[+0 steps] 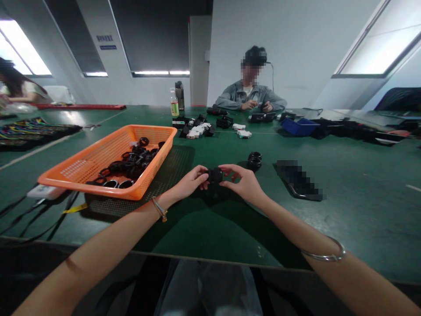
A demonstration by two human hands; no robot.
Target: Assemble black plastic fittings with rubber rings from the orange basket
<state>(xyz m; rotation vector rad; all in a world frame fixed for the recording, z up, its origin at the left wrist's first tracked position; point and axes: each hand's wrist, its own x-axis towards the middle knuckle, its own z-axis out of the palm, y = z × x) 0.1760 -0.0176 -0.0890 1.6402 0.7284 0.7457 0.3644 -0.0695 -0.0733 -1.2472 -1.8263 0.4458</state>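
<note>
In the head view, the black cylindrical part (215, 175) is between the two hands, in front of the person, seemingly a little above the green table (362, 193). The left hand (192, 182) pinches its left end between thumb and fingers. The right hand (243, 182) pinches the other end, index finger at the top and thumb below; how firmly it presses, I cannot tell. For good handling, I think both ends should stay in one line, the left grip steady, and the right fingers turning or pressing only gently, so that the part does not tilt or slip.

Just beyond the right hand stand some stacked black rings (255, 160), which its knuckles could knock. Farther right lies a smartphone (297, 181). On the left, an orange basket (143, 189) holds loose black rings (140, 153); its near corner could hinder the left forearm. A power strip (46, 192) with cables lies beside the basket. Across the table sits a co-worker (253, 94), near a blue tray (300, 128).
</note>
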